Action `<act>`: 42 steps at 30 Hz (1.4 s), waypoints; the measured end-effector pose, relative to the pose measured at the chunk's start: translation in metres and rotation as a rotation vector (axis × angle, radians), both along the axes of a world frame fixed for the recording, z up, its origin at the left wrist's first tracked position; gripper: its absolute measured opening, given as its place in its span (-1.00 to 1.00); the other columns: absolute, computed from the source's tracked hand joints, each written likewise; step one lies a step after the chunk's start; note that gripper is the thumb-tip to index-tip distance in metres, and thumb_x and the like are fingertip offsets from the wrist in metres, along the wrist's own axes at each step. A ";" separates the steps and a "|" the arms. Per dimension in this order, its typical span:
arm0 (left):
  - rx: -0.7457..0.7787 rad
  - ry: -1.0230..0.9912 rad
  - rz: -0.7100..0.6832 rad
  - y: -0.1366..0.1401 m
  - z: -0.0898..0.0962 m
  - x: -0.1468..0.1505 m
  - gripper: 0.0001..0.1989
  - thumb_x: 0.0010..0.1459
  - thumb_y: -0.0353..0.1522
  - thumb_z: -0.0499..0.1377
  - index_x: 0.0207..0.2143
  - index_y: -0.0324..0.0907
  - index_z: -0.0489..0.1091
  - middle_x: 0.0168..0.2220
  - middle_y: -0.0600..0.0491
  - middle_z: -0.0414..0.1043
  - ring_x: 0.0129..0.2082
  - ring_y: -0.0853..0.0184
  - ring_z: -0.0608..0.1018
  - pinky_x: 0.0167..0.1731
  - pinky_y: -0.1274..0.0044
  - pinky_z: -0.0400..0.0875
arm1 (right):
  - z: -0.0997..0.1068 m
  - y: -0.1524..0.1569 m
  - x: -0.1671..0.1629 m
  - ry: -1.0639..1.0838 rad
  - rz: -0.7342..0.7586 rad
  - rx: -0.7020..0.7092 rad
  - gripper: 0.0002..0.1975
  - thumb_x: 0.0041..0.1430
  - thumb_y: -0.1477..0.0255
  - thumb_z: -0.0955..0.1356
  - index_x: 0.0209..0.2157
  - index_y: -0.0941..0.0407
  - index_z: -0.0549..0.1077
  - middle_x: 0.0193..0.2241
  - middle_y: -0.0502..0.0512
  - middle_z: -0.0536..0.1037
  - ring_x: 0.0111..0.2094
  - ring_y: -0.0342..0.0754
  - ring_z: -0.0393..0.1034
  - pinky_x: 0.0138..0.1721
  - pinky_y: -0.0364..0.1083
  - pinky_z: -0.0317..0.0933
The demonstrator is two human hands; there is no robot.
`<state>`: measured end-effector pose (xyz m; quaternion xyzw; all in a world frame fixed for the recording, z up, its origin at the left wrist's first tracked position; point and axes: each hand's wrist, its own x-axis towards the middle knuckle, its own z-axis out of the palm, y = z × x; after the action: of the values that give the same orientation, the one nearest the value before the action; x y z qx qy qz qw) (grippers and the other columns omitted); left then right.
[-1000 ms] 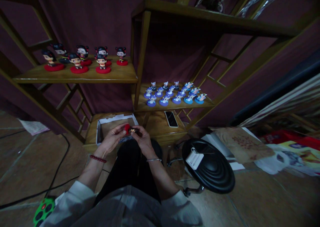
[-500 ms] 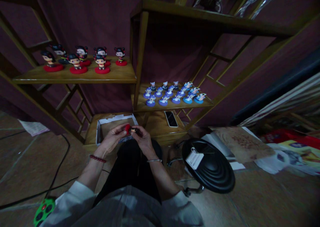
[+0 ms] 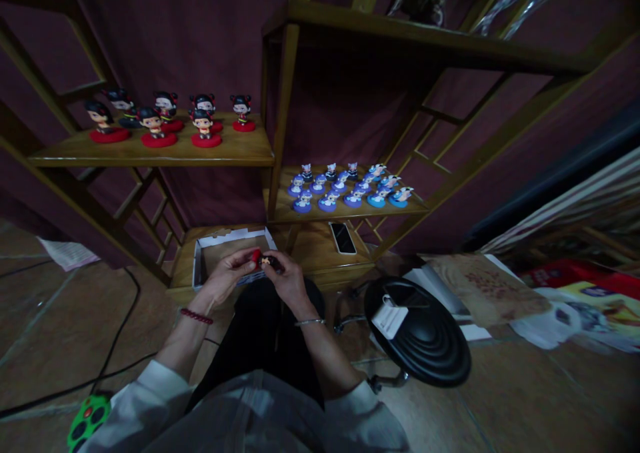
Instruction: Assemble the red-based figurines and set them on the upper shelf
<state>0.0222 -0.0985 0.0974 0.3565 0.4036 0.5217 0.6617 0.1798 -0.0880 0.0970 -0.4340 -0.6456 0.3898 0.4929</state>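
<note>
Between my two hands, above my knees, lies a small figurine (image 3: 268, 261) with dark hair and a red round base, held on its side. My left hand (image 3: 228, 275) pinches the red base. My right hand (image 3: 289, 280) has its fingers closed around the dark-haired head end. Behind the hands sits an open cardboard box (image 3: 215, 241) with white edges on the low shelf; my left hand overlaps its front. Similar black-haired figurines (image 3: 203, 126) on red bases stand on the upper left shelf.
Several small purple and blue figurines (image 3: 329, 200) stand on the middle right shelf. A phone (image 3: 343, 238) lies on the low shelf. To my right is a black round stool (image 3: 425, 333) bearing a white object (image 3: 390, 316). A green object (image 3: 89, 418) and cables lie on the floor at left.
The view has shifted very slightly. Both hands keep hold of the figurine in nearly the same spot, with only a slight turn of it.
</note>
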 end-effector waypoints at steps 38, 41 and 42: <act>0.036 0.042 0.004 -0.005 -0.001 -0.003 -0.60 -0.18 -0.39 0.37 -0.20 -0.20 0.46 -0.29 0.03 0.51 -0.28 0.39 0.50 -0.19 0.54 0.34 | 0.012 0.002 -0.002 -0.332 0.071 0.130 -0.85 0.05 0.53 0.35 -0.29 0.12 0.49 -0.36 0.05 0.56 -0.37 -0.11 0.43 -0.25 -0.15 0.29; 0.026 0.036 0.012 -0.004 -0.001 -0.002 -0.59 -0.21 -0.39 0.38 -0.21 -0.22 0.47 -0.30 0.02 0.52 -0.30 0.38 0.51 -0.19 0.53 0.35 | 0.014 0.001 -0.003 -0.344 0.067 0.179 -0.85 0.08 0.53 0.33 -0.29 0.13 0.49 -0.35 0.07 0.55 -0.34 -0.10 0.43 -0.23 -0.14 0.29; 0.023 0.029 0.017 -0.004 -0.001 -0.002 -0.58 -0.22 -0.38 0.38 -0.22 -0.23 0.47 -0.30 0.01 0.52 -0.30 0.37 0.52 -0.19 0.53 0.36 | 0.014 0.000 -0.003 -0.353 0.069 0.195 -0.85 0.09 0.54 0.31 -0.28 0.13 0.48 -0.35 0.08 0.54 -0.32 -0.09 0.43 -0.22 -0.13 0.29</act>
<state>0.0199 -0.1027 0.0964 0.3679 0.4102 0.5267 0.6472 0.1764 -0.0877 0.1114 -0.4234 -0.7711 0.2603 0.3981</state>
